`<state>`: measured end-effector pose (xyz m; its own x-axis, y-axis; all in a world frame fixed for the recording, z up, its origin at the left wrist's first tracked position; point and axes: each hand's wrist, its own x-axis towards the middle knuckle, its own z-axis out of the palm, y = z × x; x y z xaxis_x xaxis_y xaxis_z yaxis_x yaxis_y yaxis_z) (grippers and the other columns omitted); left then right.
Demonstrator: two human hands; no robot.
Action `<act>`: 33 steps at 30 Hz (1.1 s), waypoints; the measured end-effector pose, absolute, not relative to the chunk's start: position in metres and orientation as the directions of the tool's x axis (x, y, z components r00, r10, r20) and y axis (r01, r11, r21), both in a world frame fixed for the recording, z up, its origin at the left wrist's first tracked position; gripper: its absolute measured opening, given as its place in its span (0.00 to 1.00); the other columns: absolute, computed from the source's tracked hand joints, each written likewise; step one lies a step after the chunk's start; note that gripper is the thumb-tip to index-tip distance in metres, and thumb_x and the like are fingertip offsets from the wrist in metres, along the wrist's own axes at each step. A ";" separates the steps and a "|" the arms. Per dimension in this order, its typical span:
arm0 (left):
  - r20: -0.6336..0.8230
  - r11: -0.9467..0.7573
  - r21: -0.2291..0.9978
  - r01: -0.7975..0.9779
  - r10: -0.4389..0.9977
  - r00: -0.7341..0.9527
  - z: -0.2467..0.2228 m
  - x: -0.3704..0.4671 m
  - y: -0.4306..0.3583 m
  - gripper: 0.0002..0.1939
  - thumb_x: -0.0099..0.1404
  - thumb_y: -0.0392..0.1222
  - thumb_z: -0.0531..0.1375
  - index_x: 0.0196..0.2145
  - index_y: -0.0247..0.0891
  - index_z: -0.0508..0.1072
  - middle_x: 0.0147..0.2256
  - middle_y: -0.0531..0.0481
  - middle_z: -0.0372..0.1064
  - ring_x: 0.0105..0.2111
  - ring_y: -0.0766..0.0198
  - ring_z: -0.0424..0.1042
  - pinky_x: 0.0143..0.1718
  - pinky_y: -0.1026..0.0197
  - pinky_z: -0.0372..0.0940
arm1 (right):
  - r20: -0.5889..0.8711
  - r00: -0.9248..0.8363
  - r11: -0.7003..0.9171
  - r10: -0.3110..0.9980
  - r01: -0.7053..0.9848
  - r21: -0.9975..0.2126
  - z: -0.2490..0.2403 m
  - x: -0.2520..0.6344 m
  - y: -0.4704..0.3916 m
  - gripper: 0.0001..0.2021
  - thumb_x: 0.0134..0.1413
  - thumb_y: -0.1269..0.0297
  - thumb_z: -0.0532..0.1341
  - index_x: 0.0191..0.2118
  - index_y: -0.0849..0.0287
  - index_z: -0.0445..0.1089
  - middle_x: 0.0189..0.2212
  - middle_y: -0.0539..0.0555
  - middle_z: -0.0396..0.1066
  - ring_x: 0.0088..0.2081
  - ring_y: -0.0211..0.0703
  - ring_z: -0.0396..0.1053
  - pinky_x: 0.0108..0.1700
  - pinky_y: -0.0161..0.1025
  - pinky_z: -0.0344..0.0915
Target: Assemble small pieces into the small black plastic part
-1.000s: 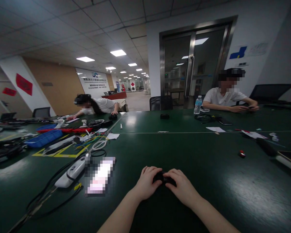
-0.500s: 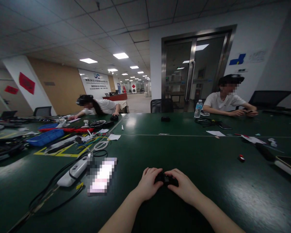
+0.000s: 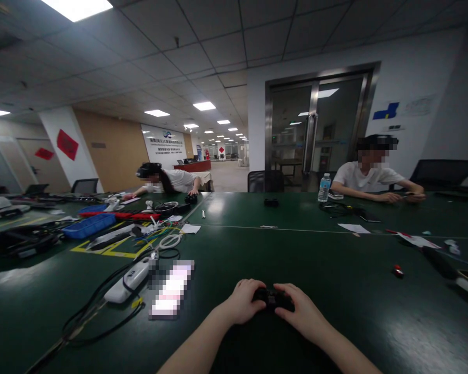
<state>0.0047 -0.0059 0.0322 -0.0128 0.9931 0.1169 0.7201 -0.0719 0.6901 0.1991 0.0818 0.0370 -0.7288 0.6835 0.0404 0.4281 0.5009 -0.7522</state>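
Note:
A small black device [image 3: 272, 298], its kind not clear, rests on or just over the green table [image 3: 218, 259] in front of me. My left hand [image 3: 246, 299] closes round its left end, thumb at the near side and fingers at the far side. Round the right end, my right hand [image 3: 299, 305] grips in the same way. The fingers cover both ends of the device, so only its middle shows. To the left of my left hand lies a phone [image 3: 172, 291] with a bright, blurred-out screen.
A white power strip [image 3: 130, 279] with black cables lies at left, near a blue tray [image 3: 89, 226]. Across the table are a water bottle [image 3: 324, 188], another black object [image 3: 271, 202] and two seated people. A small red item [image 3: 398, 270] lies at right.
The whole view has shifted, with the scene now lower and slightly to the right in the picture. Both my hands keep their grip on the black device.

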 end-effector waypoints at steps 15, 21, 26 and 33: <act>-0.062 0.034 0.978 -0.205 0.989 -0.132 0.019 0.020 -0.006 0.31 0.53 0.29 0.64 0.53 0.38 0.59 0.47 0.42 0.63 0.44 0.57 0.67 0.45 0.55 0.61 | 0.039 -0.739 0.409 0.672 0.326 -0.852 0.034 0.202 0.091 0.23 0.49 0.62 0.61 0.52 0.56 0.64 0.49 0.53 0.68 0.50 0.47 0.65 0.51 0.44 0.62; -0.402 0.131 0.570 -0.811 0.905 -0.136 0.039 0.042 -0.005 0.19 0.69 0.51 0.49 0.43 0.31 0.65 0.34 0.43 0.68 0.30 0.64 0.70 0.35 0.63 0.65 | 0.089 -0.673 0.341 0.734 0.252 -0.906 0.045 0.201 0.087 0.26 0.45 0.63 0.61 0.53 0.61 0.63 0.48 0.57 0.69 0.50 0.47 0.66 0.55 0.44 0.59; -0.414 0.048 0.331 -0.942 0.905 -0.099 0.052 0.057 -0.004 0.19 0.72 0.47 0.43 0.37 0.30 0.66 0.32 0.41 0.69 0.31 0.61 0.71 0.37 0.62 0.66 | 0.142 -0.651 0.356 0.745 0.209 -0.911 0.052 0.201 0.082 0.25 0.44 0.61 0.61 0.51 0.60 0.65 0.48 0.57 0.70 0.50 0.49 0.66 0.55 0.46 0.60; -0.295 0.130 0.193 -0.973 0.953 0.069 0.047 0.065 -0.012 0.27 0.70 0.53 0.39 0.43 0.28 0.67 0.41 0.33 0.68 0.44 0.50 0.70 0.43 0.55 0.64 | 0.122 -0.656 0.401 0.745 0.294 -0.867 0.054 0.203 0.071 0.21 0.45 0.63 0.60 0.49 0.54 0.67 0.49 0.54 0.69 0.52 0.50 0.64 0.56 0.46 0.57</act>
<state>0.0652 -0.0117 0.0466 0.0687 0.9531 -0.2946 -0.9725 0.1298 0.1933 0.2031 0.0706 0.0537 -0.6564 0.7445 0.1219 0.2944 0.4015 -0.8673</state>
